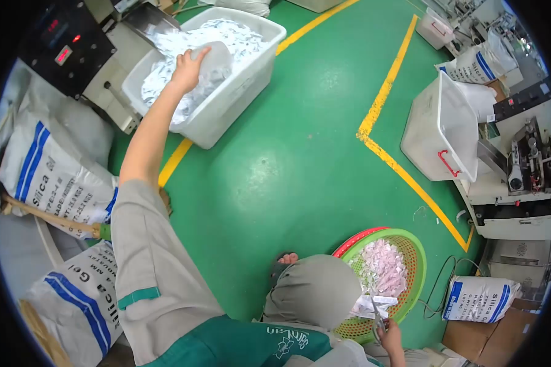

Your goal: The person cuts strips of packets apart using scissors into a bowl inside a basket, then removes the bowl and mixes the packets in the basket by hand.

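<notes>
My left hand [187, 70] reaches out to the upper left and grips a translucent plastic scoop [218, 60]. The scoop is over a white plastic bin [226, 119] heaped with small white sachets [236, 33]; whether it touches them I cannot tell. At the lower right, my right hand [390, 337] is closed around the handles of metal scissors [378, 318]. Their blades point up beside some white packets [368, 306] in a green plastic basket [420, 263]. Pinkish-white sachets [386, 269] fill the basket's middle. A red basket rim [355, 237] shows under it.
Silica gel sacks [61, 177] stand along the left, below a machine with a red display [63, 55]. On the right are another white bin [422, 128] with a red handle, a machine [514, 202] and a silica gel sack [480, 300]. Yellow lines [382, 101] mark the green floor.
</notes>
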The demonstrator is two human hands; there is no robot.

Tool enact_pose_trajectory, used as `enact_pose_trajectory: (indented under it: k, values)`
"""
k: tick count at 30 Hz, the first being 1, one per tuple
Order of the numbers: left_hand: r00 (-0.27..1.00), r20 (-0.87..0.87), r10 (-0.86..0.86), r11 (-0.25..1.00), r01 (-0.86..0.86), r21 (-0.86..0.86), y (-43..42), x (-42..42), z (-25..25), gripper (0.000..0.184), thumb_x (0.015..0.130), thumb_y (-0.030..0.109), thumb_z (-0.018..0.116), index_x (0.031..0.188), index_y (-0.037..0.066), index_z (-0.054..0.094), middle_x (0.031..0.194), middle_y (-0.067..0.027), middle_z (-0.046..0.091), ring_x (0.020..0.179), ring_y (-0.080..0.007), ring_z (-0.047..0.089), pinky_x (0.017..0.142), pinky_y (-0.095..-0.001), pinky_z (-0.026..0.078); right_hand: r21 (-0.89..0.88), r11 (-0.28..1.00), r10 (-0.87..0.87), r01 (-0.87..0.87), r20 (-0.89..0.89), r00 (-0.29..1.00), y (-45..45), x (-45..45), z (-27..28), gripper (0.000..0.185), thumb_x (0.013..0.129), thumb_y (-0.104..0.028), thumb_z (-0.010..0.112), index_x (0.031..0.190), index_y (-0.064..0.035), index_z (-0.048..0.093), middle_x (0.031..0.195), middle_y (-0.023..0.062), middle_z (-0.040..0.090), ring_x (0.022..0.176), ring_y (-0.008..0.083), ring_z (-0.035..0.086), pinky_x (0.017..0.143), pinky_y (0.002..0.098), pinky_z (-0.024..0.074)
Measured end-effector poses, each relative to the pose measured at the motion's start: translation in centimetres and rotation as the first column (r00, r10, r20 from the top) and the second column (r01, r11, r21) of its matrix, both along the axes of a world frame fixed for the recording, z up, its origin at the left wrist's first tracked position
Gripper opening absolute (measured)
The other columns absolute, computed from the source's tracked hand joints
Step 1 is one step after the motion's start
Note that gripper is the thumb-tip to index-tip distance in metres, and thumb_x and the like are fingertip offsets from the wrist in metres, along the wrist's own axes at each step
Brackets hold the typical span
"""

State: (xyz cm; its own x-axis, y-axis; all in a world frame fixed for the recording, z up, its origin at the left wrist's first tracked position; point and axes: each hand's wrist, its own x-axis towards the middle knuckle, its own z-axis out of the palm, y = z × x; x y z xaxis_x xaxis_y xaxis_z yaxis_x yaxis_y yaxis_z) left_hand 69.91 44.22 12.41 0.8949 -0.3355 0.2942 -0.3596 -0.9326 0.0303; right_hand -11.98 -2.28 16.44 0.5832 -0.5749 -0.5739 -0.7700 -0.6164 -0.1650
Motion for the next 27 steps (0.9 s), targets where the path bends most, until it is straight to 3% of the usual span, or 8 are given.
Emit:
enact_pose_trajectory:
  k: [3,7,10,14,18,21,24,27]
  values:
    - [0.997,-0.052,-0.051,0.997,0.054,0.055,3.2,-3.6,1.4,0.096,0.064,-0.019,0.048,0.141,0.033,0.024,0.136,-0.0278,0.029,0.124,-0.0488,0.031,0.099,-0.0490,0.040,-0.018,0.997,0.075,-0.073,0.097,0.992,-0.5,-0.8,-1.2,0.033,0.071,-0.011,0.071,0.097,-0.0001,0.056,0.083,0.0161,0.060,0.076,0.0303,0.060,0.069,0.0394,0.0475]
    - [0.999,0.023,0.031,0.991,-0.028,-0.128,7.1,-5.6,2.9,0.083,0.072,-0.014,0.046,0.139,0.031,0.028,0.136,-0.0290,0.031,0.126,-0.0492,0.032,0.099,-0.0512,0.039,-0.039,0.991,0.134,-0.131,0.099,0.986,-0.5,-1.1,-1.0,0.033,0.071,-0.012,0.072,0.097,0.0002,0.056,0.081,0.0150,0.060,0.076,0.0294,0.059,0.069,0.0384,0.0469]
    - [0.909,0.332,0.251,0.961,-0.195,-0.195,9.7,-3.8,2.7,0.079,0.073,-0.011,0.046,0.139,0.030,0.028,0.136,-0.0299,0.031,0.124,-0.0495,0.034,0.100,-0.0519,0.036,-0.036,0.993,0.110,-0.108,0.054,0.992,-0.7,-1.4,-0.6,0.036,0.070,-0.012,0.072,0.100,-0.0011,0.055,0.089,0.0181,0.059,0.082,0.0339,0.059,0.073,0.0417,0.0469]
    - [0.819,0.238,0.522,0.830,-0.423,-0.363,12.5,1.4,-1.6,0.078,0.077,-0.003,0.051,0.142,0.030,0.024,0.136,-0.0325,0.028,0.123,-0.0505,0.032,0.102,-0.0518,0.032,-0.122,0.992,0.043,-0.032,0.081,0.996,-0.5,-2.0,-0.3,0.036,0.071,-0.013,0.072,0.100,0.0001,0.056,0.089,0.0172,0.059,0.080,0.0316,0.058,0.073,0.0397,0.0474]
    - [0.784,0.029,0.620,0.738,-0.571,-0.358,4.6,2.4,-3.9,0.080,0.077,-0.001,0.052,0.143,0.032,0.021,0.136,-0.0335,0.026,0.124,-0.0509,0.028,0.100,-0.0525,0.032,-0.127,0.991,-0.033,0.038,0.044,0.998,0.2,-2.6,0.8,0.038,0.071,-0.012,0.071,0.104,-0.0007,0.056,0.091,0.0184,0.059,0.082,0.0333,0.059,0.074,0.0414,0.0477]
    - [0.848,0.052,0.528,0.810,-0.485,-0.330,-2.5,0.3,-2.6,0.082,0.076,-0.004,0.051,0.143,0.032,0.021,0.135,-0.0328,0.027,0.124,-0.0513,0.027,0.100,-0.0531,0.032,-0.095,0.993,-0.073,0.075,0.020,0.997,0.3,-4.2,0.5,0.038,0.072,-0.012,0.070,0.105,-0.0017,0.056,0.092,0.0195,0.059,0.084,0.0341,0.059,0.074,0.0421,0.0476]
    - [0.951,0.067,0.301,0.902,-0.261,-0.344,-4.0,-1.2,-2.9,0.085,0.074,-0.007,0.052,0.143,0.033,0.022,0.135,-0.0324,0.027,0.125,-0.0508,0.025,0.102,-0.0528,0.030,-0.086,0.993,-0.080,0.083,0.042,0.996,0.7,-4.0,0.4,0.037,0.072,-0.011,0.069,0.105,-0.0023,0.056,0.092,0.0192,0.059,0.084,0.0340,0.059,0.074,0.0422,0.0475]
    - [0.996,0.074,0.055,0.944,-0.028,-0.329,-3.2,-5.5,-1.1,0.079,0.076,-0.011,0.045,0.143,0.027,0.025,0.134,-0.0314,0.029,0.126,-0.0461,0.029,0.103,-0.0501,0.029,-0.072,0.991,-0.098,0.109,0.139,0.985,0.6,-4.2,-0.2,0.036,0.073,-0.010,0.068,0.105,-0.0029,0.055,0.091,0.0183,0.059,0.084,0.0338,0.059,0.074,0.0419,0.0476]
